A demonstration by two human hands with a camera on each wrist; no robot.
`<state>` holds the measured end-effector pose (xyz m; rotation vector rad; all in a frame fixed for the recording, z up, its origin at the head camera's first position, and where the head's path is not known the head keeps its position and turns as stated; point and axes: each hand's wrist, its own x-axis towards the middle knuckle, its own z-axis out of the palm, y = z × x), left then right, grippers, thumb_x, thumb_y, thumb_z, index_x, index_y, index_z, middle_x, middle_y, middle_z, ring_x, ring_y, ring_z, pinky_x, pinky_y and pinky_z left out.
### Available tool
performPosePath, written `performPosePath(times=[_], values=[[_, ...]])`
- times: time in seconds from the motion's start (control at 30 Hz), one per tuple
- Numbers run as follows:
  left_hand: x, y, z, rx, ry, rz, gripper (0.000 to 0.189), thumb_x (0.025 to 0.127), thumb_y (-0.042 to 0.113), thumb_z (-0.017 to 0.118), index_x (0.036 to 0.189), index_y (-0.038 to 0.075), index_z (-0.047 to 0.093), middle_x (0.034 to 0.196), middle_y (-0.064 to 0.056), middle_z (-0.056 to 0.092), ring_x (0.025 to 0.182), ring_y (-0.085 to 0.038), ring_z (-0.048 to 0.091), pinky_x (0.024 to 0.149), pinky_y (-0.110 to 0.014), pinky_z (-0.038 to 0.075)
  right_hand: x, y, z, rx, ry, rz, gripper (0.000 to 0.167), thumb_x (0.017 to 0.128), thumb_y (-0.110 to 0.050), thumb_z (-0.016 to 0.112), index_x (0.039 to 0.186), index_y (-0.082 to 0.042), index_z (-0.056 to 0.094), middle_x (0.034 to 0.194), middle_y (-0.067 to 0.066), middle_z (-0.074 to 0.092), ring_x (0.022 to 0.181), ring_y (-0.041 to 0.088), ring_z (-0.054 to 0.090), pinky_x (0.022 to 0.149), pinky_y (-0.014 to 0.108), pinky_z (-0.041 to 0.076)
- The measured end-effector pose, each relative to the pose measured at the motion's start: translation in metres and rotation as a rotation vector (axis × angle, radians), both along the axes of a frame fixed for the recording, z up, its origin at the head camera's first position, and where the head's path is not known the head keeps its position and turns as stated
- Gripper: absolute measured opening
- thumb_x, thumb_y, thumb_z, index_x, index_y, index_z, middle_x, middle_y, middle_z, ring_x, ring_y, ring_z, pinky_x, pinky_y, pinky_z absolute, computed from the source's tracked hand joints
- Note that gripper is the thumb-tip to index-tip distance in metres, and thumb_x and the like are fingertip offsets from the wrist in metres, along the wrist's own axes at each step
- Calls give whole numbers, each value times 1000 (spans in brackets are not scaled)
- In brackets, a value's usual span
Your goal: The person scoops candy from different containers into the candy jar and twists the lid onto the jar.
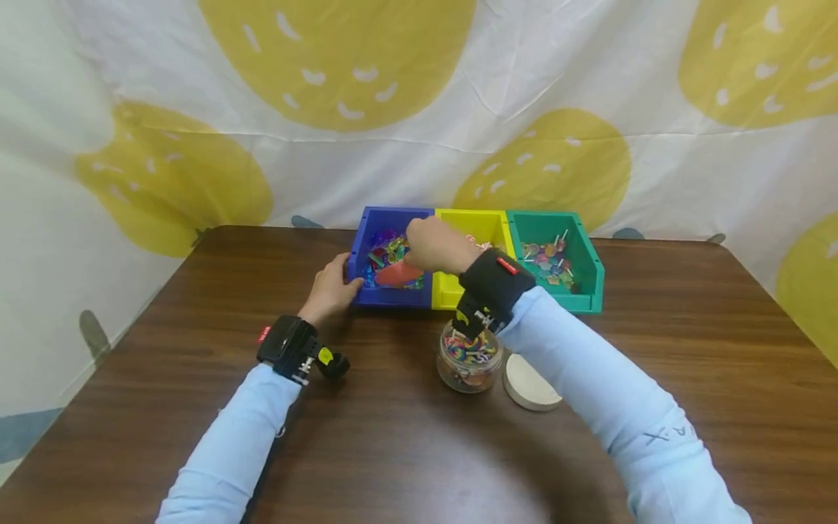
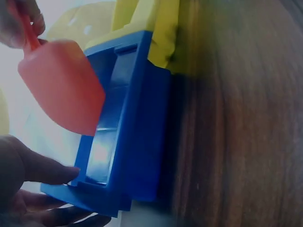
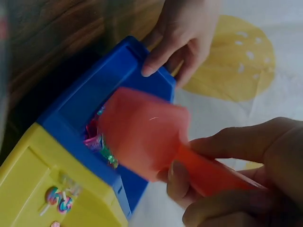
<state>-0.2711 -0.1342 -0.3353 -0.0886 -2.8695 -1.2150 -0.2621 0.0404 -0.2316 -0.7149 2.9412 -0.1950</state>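
My right hand [image 1: 440, 246] grips the handle of a red plastic scoop [image 1: 398, 274]. The scoop's blade [image 3: 144, 130] hangs tilted over a blue bin [image 1: 393, 298], overlapping the small shiny wrapped candies [image 1: 391, 249] inside. At the bin's outer end, my left hand [image 1: 329, 292] pinches the side wall, thumb [image 2: 52, 171] at the rim and fingers on the outside. In the left wrist view the blade's underside faces the camera, so whatever lies in it is hidden there.
A yellow bin [image 1: 448, 294] and a green bin [image 1: 594, 285] stand joined to the blue one, both with small lollipops. In front are an open clear jar [image 1: 470, 372] of swirled candies and a white round lid [image 1: 532, 383]. Behind the table hangs a patterned cloth [image 1: 511, 73].
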Motion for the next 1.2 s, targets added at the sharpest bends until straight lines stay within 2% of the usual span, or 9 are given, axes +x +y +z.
performPosePath(times=[0.1, 0.17, 0.27, 0.4, 0.6, 0.77, 0.9, 1.1, 1.2], values=[[-1, 2, -3, 12, -6, -3, 51, 90, 5, 47, 136, -3, 27, 131, -27, 39, 120, -37, 39, 101, -47, 31, -2, -12, -4, 24, -12, -63, 26, 83, -15, 57, 63, -9, 41, 64, 2, 37, 56, 14, 38, 46, 23, 34], [0, 3, -4, 20, -14, 3, 51, 90, 4, 47, 137, -1, 26, 132, -27, 38, 120, -37, 39, 101, -47, 30, -3, -17, -7, 24, -25, -114, 21, 83, -15, 57, 65, -8, 47, 68, 5, 44, 60, 16, 44, 48, 26, 40], [0, 3, -5, 23, -20, 5, 52, 90, 4, 47, 137, 0, 26, 132, -27, 38, 119, -37, 39, 101, -48, 30, -5, -22, -10, 13, -39, -179, 11, 84, -15, 54, 83, -5, 60, 85, 9, 57, 74, 20, 54, 61, 32, 49], [0, 2, -5, 16, -8, -11, 52, 89, 3, 48, 136, -2, 27, 130, -28, 40, 118, -38, 41, 100, -47, 31, -8, -27, -10, 17, -54, -214, 22, 87, -18, 52, 100, -4, 63, 95, 9, 61, 82, 21, 57, 74, 36, 50], [-1, 1, -3, -11, 21, -17, 51, 88, 4, 49, 135, -3, 29, 127, -28, 43, 115, -39, 43, 99, -48, 32, -14, -32, -5, 34, -95, -256, 26, 85, -22, 57, 104, -4, 61, 88, 7, 58, 75, 20, 54, 70, 30, 50], [-1, 2, -5, 8, -11, -28, 52, 89, 4, 48, 136, -2, 27, 129, -27, 42, 116, -37, 43, 99, -46, 33, -18, -32, -3, 72, -147, -285, 28, 86, -23, 56, 107, -5, 60, 93, 6, 57, 78, 20, 52, 70, 28, 48], [0, 4, -3, 25, -26, -29, 52, 90, 5, 47, 137, 0, 25, 130, -26, 41, 116, -36, 43, 99, -46, 33, -21, -32, -4, 44, -158, -304, 29, 86, -23, 57, 109, -5, 60, 94, 7, 57, 77, 20, 52, 70, 27, 49], [-1, 4, 0, 4, -16, -26, 53, 90, 5, 47, 137, -2, 25, 131, -27, 39, 118, -37, 41, 100, -47, 31, -24, -34, -14, -53, -170, -325, 29, 87, -20, 54, 109, -3, 59, 93, 8, 58, 74, 19, 52, 59, 23, 45], [0, 5, 0, -7, -23, -20, 53, 90, 6, 47, 138, -1, 25, 132, -26, 38, 120, -37, 39, 101, -47, 30, -26, -35, -25, -51, -180, -309, 37, 87, -28, 53, 112, -1, 57, 98, 10, 59, 82, 21, 54, 69, 27, 48]])
